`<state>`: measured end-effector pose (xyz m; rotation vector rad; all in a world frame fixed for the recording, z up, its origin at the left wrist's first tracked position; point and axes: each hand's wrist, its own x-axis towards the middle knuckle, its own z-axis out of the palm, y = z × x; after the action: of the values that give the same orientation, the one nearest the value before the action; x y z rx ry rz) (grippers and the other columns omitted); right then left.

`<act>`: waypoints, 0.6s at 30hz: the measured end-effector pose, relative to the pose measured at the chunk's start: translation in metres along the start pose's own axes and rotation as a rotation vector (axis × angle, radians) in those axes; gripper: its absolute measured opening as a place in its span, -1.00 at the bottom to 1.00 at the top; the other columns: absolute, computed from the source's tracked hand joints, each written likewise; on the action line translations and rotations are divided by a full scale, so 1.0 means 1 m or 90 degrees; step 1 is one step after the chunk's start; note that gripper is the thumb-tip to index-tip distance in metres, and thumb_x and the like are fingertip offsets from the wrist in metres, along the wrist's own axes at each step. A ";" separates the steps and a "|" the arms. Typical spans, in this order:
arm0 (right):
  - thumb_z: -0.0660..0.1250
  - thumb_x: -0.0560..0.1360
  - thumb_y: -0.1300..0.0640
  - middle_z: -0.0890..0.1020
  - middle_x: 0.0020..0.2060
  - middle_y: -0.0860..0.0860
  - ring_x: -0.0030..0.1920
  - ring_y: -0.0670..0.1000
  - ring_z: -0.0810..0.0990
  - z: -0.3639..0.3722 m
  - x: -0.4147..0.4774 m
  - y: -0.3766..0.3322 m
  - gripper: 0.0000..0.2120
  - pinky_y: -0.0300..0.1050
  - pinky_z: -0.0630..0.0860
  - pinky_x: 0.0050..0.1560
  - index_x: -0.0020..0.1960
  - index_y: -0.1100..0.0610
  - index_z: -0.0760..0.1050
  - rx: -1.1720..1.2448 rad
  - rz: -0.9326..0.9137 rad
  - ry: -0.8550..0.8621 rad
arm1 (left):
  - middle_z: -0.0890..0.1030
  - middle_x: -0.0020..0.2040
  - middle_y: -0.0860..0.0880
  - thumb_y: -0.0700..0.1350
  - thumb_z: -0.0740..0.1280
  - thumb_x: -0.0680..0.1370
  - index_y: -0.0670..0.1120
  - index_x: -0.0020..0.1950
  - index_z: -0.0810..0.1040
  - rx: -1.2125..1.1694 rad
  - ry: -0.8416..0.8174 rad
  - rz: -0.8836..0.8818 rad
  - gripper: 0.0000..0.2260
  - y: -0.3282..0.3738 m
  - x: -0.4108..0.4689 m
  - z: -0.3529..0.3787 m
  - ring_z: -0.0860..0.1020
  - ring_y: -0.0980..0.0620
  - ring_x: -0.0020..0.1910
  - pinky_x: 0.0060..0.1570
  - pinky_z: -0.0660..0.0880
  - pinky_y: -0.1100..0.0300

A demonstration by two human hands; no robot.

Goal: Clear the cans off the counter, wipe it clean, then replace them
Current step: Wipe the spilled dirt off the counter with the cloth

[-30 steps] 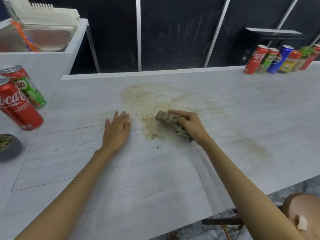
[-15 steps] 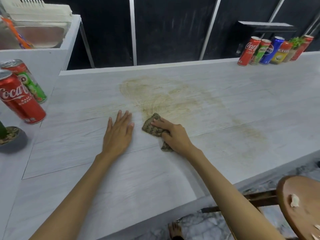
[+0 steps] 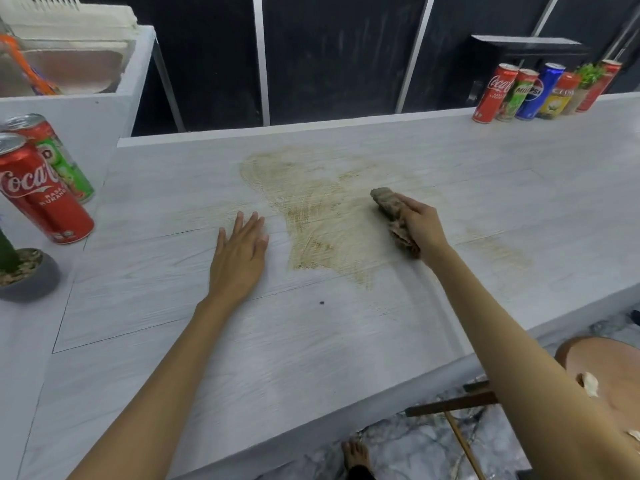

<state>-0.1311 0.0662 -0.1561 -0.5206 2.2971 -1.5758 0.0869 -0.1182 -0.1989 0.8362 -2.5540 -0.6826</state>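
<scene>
Counter wipe: cloth moved right across the stain.
Right hand (image 3: 420,226) curls around the rolled cloth (image 3: 389,206), now at the right side of the brown stain (image 3: 318,220), no longer beside the left hand (image 3: 239,258). That hand stays flat mid-counter (image 3: 311,358), fingers straight, holding nothing. Row of cans (image 3: 533,93) at the far right edge and two cans (image 3: 41,188) at the left edge, unmoved.

matt pale wood-grain counter (image 3: 346,341), glossy metal cans (image 3: 491,93), rough, perhaps woven cloth (image 3: 391,211), smooth reddish wooden stool (image 3: 609,362)
</scene>
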 end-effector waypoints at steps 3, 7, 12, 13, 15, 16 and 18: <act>0.13 0.54 0.24 0.33 0.42 0.15 0.27 0.18 0.45 0.024 0.008 0.005 -0.57 -0.05 0.39 0.23 0.41 0.09 0.33 -0.331 -0.097 -0.029 | 0.10 0.53 0.04 0.00 -0.07 0.64 -0.08 0.50 0.10 0.018 -0.011 -0.009 -0.57 0.001 0.003 0.003 -0.10 0.14 0.51 0.46 -0.26 0.11; 0.13 0.53 0.24 0.34 0.42 0.12 0.22 0.21 0.49 0.061 -0.012 -0.007 -0.55 0.00 0.42 0.22 0.42 0.10 0.31 -0.374 -0.186 -0.119 | 0.06 0.53 0.06 0.04 -0.10 0.64 -0.05 0.50 0.09 0.015 -0.028 -0.055 -0.56 0.000 0.010 0.006 -0.13 0.15 0.51 0.44 -0.30 0.09; 0.18 0.48 0.27 0.33 0.43 0.07 0.26 0.12 0.49 0.075 -0.065 -0.008 -0.54 -0.05 0.39 0.32 0.35 0.01 0.41 -0.304 -0.269 -0.260 | 0.04 0.54 0.07 0.04 -0.10 0.64 -0.04 0.51 0.08 -0.013 -0.040 -0.079 -0.56 0.002 0.021 0.007 -0.15 0.15 0.51 0.43 -0.32 0.09; 0.19 0.47 0.29 0.33 0.42 0.06 0.32 0.08 0.45 0.076 -0.074 -0.006 -0.53 -0.13 0.32 0.36 0.33 0.00 0.43 -0.287 -0.284 -0.288 | 0.04 0.54 0.07 0.04 -0.10 0.64 -0.04 0.51 0.08 -0.019 -0.044 -0.084 -0.56 0.003 0.023 0.007 -0.15 0.15 0.51 0.43 -0.33 0.09; 0.19 0.45 0.33 0.38 0.40 0.02 0.35 -0.05 0.40 0.071 -0.083 -0.004 -0.53 -0.35 0.27 0.33 0.28 0.00 0.48 -0.209 -0.275 -0.367 | 0.04 0.54 0.07 0.04 -0.10 0.64 -0.03 0.51 0.08 -0.029 -0.043 -0.090 -0.56 0.005 0.026 0.007 -0.15 0.16 0.51 0.43 -0.33 0.09; 0.17 0.45 0.34 0.42 0.37 0.00 0.34 -0.10 0.41 0.066 -0.082 -0.004 -0.54 -0.42 0.27 0.29 0.25 0.00 0.51 -0.149 -0.248 -0.408 | 0.04 0.54 0.07 0.04 -0.10 0.64 -0.03 0.51 0.08 -0.034 -0.039 -0.090 -0.56 0.006 0.027 0.007 -0.15 0.16 0.51 0.43 -0.33 0.09; 0.12 0.45 0.37 0.53 0.26 -0.01 0.27 -0.12 0.47 0.055 -0.068 -0.008 -0.53 -0.40 0.33 0.26 0.20 0.01 0.55 -0.012 -0.171 -0.427 | 0.04 0.54 0.06 0.04 -0.10 0.64 -0.04 0.51 0.09 -0.045 -0.030 -0.090 -0.56 0.005 0.029 0.007 -0.15 0.16 0.51 0.43 -0.32 0.10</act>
<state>-0.0454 0.0498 -0.1642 -1.1943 1.7767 -1.2204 0.0593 -0.1307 -0.1961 0.9954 -2.5132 -0.8396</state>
